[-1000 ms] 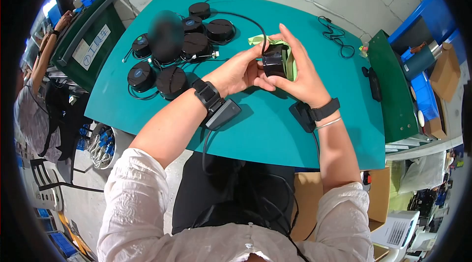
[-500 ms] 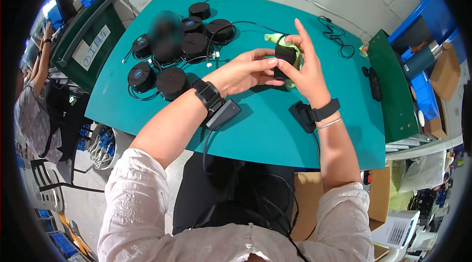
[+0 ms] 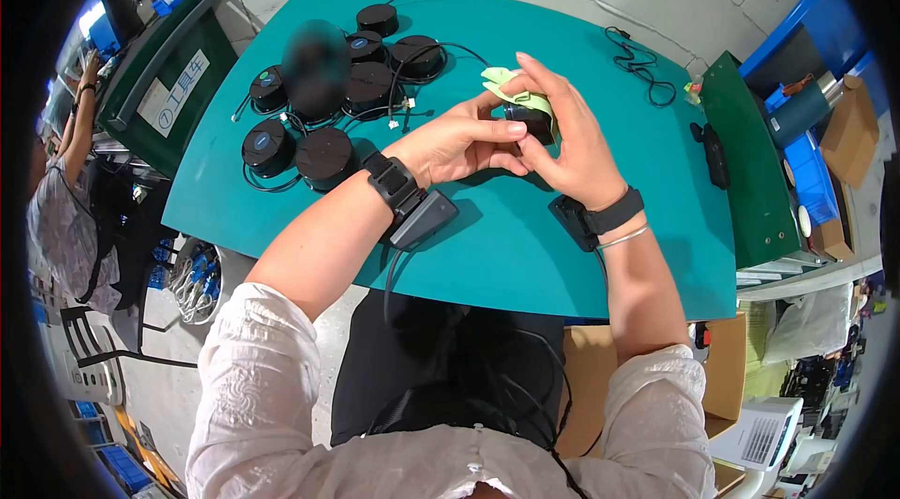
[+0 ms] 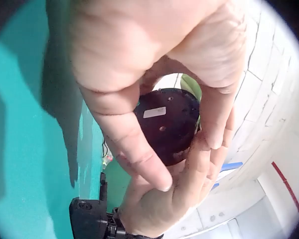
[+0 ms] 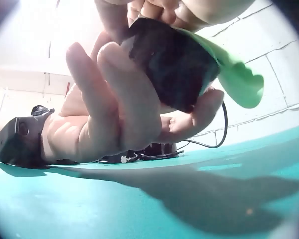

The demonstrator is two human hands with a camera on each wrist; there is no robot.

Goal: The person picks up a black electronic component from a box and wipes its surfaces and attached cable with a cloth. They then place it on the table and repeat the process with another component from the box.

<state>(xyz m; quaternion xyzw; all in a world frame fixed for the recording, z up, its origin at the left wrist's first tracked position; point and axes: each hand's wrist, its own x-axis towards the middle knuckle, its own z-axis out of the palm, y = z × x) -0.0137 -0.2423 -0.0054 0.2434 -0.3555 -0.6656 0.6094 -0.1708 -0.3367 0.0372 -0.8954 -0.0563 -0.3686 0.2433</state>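
Observation:
Between both hands, above the table, is a black round puck-shaped device [image 3: 531,117] with a cable. My left hand [image 3: 457,139] grips it from the left, thumb and fingers at its edge. A light green cloth [image 3: 497,80] lies along the device's far side, under the fingers of my right hand [image 3: 579,145], which holds cloth and device from the right. In the left wrist view, the device's flat face [image 4: 162,142] shows a small white label [image 4: 155,112] and screw holes. The cloth [image 5: 245,83] hangs past the device's edge in the right wrist view.
Several similar black devices [image 3: 325,158] with cables and white connectors stand on the left of the green table [image 3: 469,246]. A coiled black cable [image 3: 642,68] lies at the back right. A green tool cart [image 3: 169,87] is left of the table; another person's arm [image 3: 80,124] shows there.
The device shifted right, then back left, and has been turned in the hands. The cloth has moved with it. My right index finger, raised half a second ago, now bends over the cloth.

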